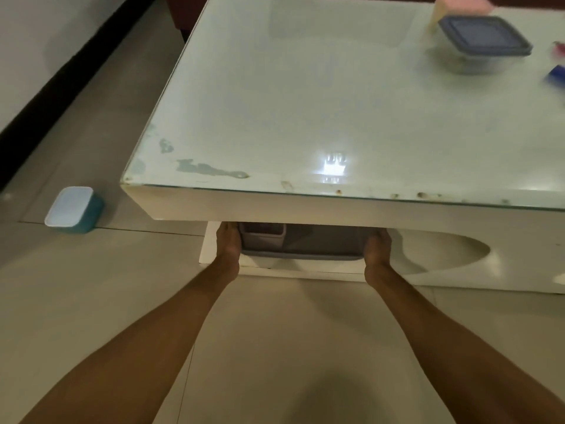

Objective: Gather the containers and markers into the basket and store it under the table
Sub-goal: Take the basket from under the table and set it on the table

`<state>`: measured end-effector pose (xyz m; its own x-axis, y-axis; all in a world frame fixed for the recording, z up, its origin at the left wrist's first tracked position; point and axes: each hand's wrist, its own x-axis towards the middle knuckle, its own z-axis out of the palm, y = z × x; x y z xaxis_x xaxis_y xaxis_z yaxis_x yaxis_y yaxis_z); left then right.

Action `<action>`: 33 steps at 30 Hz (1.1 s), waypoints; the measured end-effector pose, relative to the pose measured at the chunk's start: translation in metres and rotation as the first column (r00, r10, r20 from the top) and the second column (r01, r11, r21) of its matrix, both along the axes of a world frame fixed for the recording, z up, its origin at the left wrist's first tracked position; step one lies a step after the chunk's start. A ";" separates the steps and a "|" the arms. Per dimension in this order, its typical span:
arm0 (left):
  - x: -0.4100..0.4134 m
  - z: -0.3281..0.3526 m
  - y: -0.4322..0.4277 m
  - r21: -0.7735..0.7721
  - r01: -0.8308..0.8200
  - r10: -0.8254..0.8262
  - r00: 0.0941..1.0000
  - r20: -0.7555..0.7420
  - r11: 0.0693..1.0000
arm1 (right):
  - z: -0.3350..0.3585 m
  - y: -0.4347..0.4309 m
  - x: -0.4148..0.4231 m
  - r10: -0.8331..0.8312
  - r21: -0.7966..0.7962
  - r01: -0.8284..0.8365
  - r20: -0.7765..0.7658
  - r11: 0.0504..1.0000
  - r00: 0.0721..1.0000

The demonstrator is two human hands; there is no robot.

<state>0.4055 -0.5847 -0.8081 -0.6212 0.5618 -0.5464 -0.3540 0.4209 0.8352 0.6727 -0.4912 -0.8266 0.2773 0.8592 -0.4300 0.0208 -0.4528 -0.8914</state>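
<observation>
A grey basket (pixel 301 255) sits in the shelf under the white glass-topped table (pixel 305 206), mostly hidden by the tabletop edge. My left hand (pixel 227 243) grips its left side and my right hand (pixel 377 244) grips its right side. A pale container (pixel 263 232) shows inside the basket at its left. On the tabletop at far right stands a clear container with a dark blue lid (pixel 484 38). Beside it lie a red marker (pixel 559 48) and a blue marker (pixel 555 75), both cut off by the frame edge. A teal container with a white lid (pixel 73 209) rests on the floor at left.
A pink and cream object (pixel 458 4) stands at the table's far right, behind the lidded container. The beige tiled floor (pixel 275 347) spreads in front of the table. A dark skirting strip (pixel 61 78) runs along the wall at left.
</observation>
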 end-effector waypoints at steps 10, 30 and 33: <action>0.016 0.098 -0.131 -0.006 0.093 -0.093 0.994 -0.057 0.996 | 0.102 -0.140 0.020 0.044 -0.037 -0.042 0.045 0.998 0.998; 0.095 0.324 -0.293 -0.066 0.083 -0.085 0.996 -0.039 0.994 | 0.329 -0.302 0.097 0.113 -0.144 -0.104 0.058 0.984 0.992; 0.092 0.361 -0.258 -0.017 0.077 -0.077 0.995 -0.062 0.997 | 0.364 -0.267 0.095 0.128 -0.075 -0.123 0.067 0.990 0.990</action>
<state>0.4974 -0.8425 -0.4468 -0.6094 0.6015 -0.5165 -0.2676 0.4572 0.8482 0.7679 -0.7579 -0.4628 0.2013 0.8574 -0.4736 0.1438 -0.5042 -0.8515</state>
